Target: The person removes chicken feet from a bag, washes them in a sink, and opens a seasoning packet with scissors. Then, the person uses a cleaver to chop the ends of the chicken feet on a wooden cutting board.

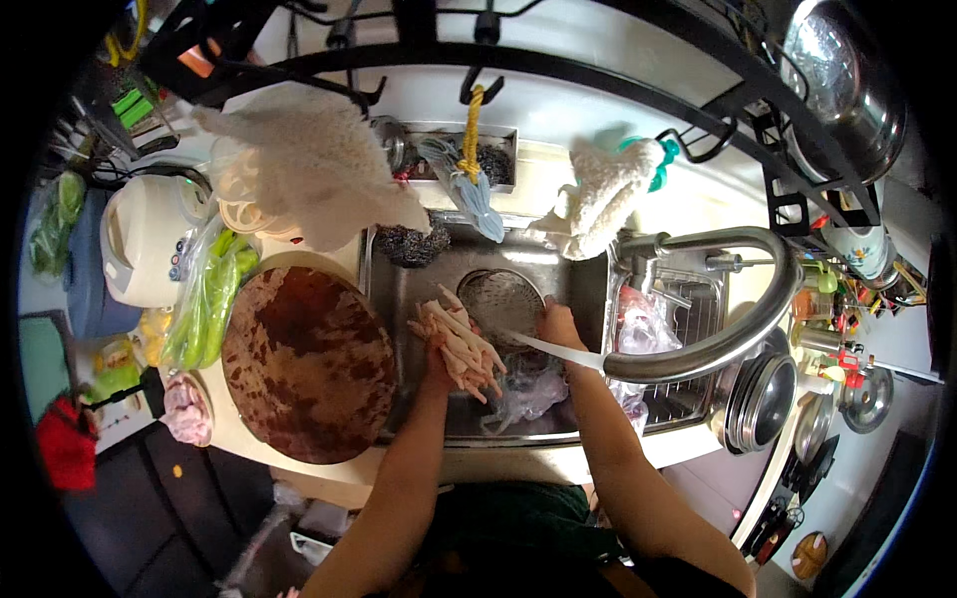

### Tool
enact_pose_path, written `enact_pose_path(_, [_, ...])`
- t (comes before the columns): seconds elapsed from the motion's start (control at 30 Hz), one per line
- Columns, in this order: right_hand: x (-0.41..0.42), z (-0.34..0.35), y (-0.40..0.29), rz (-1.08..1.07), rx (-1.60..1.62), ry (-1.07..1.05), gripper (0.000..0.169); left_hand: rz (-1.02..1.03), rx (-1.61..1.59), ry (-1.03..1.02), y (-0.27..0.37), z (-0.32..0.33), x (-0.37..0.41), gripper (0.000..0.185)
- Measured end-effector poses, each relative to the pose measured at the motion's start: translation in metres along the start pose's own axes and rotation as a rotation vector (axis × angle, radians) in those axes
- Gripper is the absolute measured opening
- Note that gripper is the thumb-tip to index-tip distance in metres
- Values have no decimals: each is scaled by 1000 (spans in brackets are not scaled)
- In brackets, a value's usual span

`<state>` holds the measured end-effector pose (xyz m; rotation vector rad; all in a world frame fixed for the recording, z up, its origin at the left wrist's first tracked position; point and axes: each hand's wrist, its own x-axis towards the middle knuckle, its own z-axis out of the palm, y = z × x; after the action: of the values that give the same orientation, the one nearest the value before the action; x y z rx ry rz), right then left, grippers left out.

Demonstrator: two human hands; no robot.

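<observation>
My left hand (441, 355) grips a bunch of pale chicken feet (462, 344) above the left part of the steel sink (396, 280). In the basin sits a round metal bowl (497, 295), and my right hand (559, 325) holds its right rim, the fingers partly hidden. Water (549, 347) runs from the curved steel faucet (710, 347) towards the bowl, passing in front of my right wrist. A crumpled clear plastic bag (531, 396) lies in the sink, nearer to me than the bowl.
Left of the sink lies a round wooden chopping board (310, 366), beside bagged green vegetables (209, 299) and a plate of raw meat (187, 410). Cloths (314, 164) and a steel scourer (413, 245) hang from the black rack (508, 58). Stacked metal bowls (761, 400) stand at right.
</observation>
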<state>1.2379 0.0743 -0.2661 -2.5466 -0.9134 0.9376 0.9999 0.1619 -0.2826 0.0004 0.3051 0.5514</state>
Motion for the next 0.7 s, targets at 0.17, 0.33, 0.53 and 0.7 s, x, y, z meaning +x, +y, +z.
enact_pose_path(0.17, [-49,-45,-39,-103,-173,336,53,-45,-39,-123,6,32,-6,53])
enact_pose_path(0.33, [-82,-49,-41,-260,305,470,50,-123,23,188,-6,48,8,52])
enact_pose_path(0.53, [-111,-14,-34,285,1229,-111,35,-28,160,213,-25,86,44,55])
enact_pose_path(0.7, [-120,-28,-52,250,1327,-91,34,74,222,107,-18,118,51,55])
